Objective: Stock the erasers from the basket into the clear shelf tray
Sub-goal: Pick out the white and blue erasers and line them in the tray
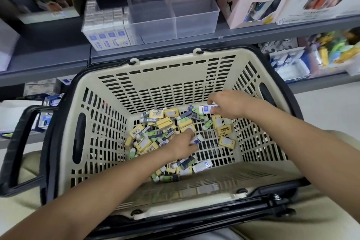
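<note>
Reaching into the beige basket (167,62), the left hand (183,147) pinches a white-and-blue eraser (197,139) at mid-floor beside the loose erasers (155,128). The right hand (228,104) grips a second eraser (206,108) near the far right corner. The clear shelf tray (194,23) sits on the shelf (58,60) beyond.

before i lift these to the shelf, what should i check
1. Right hand grips a white-blue eraser: ok.
2. Left hand pinches a second white-blue eraser: ok.
3. Clear shelf tray has free compartments, middle and right: ok.
4. Both held erasers match the stocked row in the tray's left compartment: cannot tell, print blurred.
5. Way from the basket rim up to the tray is free: ok.
</note>
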